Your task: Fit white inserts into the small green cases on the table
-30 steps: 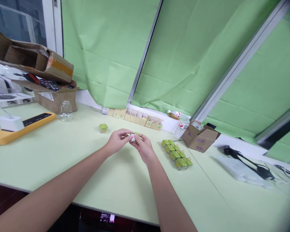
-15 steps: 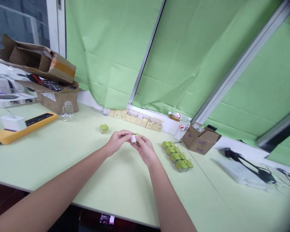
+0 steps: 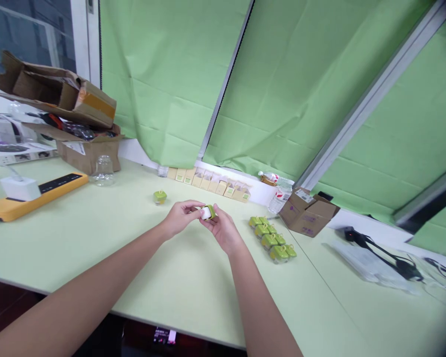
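Observation:
Both my hands meet over the middle of the pale green table (image 3: 96, 238). My left hand (image 3: 180, 218) and my right hand (image 3: 223, 229) pinch one small green-and-white jar (image 3: 207, 212) between their fingertips, held just above the tabletop. Another small green-lidded jar (image 3: 159, 197) stands alone on the table to the left of my hands. A cluster of several green-lidded jars (image 3: 272, 239) sits to the right of my right hand.
A row of small beige boxes (image 3: 210, 184) lines the back edge. Open cardboard boxes (image 3: 72, 121) stand far left, with a clear glass jar (image 3: 103, 171) and a yellow device (image 3: 26, 196). A small brown carton (image 3: 306, 212), water bottle (image 3: 280, 198) and black cables (image 3: 386, 253) lie right.
The small jar has turned between my fingers, so its green and white side shows more. My hands have stayed in about the same place.

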Demonstrator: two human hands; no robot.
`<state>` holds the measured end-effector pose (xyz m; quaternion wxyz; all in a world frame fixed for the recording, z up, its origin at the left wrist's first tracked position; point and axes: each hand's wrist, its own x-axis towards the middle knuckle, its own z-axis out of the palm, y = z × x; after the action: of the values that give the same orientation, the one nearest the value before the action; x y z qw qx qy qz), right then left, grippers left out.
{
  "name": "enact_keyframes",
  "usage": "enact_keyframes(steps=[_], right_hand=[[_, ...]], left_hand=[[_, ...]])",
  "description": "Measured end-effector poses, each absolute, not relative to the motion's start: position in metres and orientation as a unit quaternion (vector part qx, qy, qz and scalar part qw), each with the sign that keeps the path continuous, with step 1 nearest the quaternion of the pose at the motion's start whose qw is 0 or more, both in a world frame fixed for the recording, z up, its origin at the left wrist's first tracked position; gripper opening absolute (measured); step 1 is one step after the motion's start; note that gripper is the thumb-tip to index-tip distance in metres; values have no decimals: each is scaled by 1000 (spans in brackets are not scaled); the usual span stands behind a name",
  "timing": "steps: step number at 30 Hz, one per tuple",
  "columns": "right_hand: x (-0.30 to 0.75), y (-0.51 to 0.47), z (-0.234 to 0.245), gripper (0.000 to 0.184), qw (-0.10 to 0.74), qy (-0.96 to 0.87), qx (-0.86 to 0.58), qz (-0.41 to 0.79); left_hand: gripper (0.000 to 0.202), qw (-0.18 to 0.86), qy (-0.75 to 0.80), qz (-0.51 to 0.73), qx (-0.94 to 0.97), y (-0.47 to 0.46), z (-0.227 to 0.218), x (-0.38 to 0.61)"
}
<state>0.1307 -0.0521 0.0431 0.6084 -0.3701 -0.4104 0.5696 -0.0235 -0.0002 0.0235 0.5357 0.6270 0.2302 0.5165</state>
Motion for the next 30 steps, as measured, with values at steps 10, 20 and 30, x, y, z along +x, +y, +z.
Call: enact_keyframes(steps=[10, 20, 30], right_hand=[[139, -49, 41, 28, 593, -396, -375, 592], [135, -49, 40, 29, 608, -428, -373, 556], [135, -49, 39, 34, 608, -442, -386, 535]], left_hand=[[36, 558, 208, 500, 628, -1, 24, -26], [33, 517, 258, 513, 635, -4, 28, -23], [38, 564, 274, 482, 612, -2, 25, -25]])
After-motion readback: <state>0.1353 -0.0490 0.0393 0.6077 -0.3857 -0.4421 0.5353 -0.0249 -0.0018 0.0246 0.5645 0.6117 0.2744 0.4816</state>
